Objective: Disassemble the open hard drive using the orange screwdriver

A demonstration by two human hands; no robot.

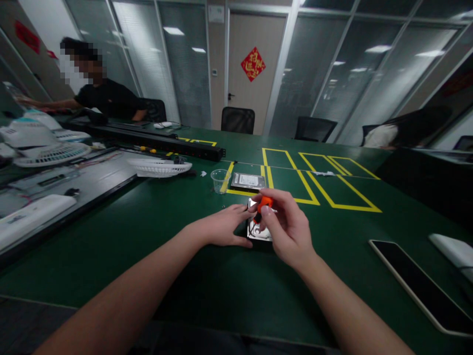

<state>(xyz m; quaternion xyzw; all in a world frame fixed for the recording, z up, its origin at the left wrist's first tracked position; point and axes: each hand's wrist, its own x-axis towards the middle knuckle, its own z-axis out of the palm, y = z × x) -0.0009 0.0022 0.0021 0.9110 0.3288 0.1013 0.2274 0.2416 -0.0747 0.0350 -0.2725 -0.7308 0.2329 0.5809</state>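
Note:
An orange and black screwdriver (265, 202) is gripped in the fingers of my right hand (290, 224), its shaft slanting down to the left. Under it lies a silver hard drive (260, 233), partly hidden by both hands; the tip reaches its lower left part. My left hand (227, 225) rests at the drive's left side, thumb and fingers apart around its edge. Just behind, a second hard drive (248, 181) with a white label lies on the green table (185, 276). A clear plastic cup (220, 181) stands to its left.
Yellow tape outlines (347, 208) mark the table at the right. A framed black panel (417, 283) lies at the front right. White fan parts (162, 166), a long black bar (192, 148) and a large flat panel (92, 172) fill the left. A person (107, 98) sits at the far left.

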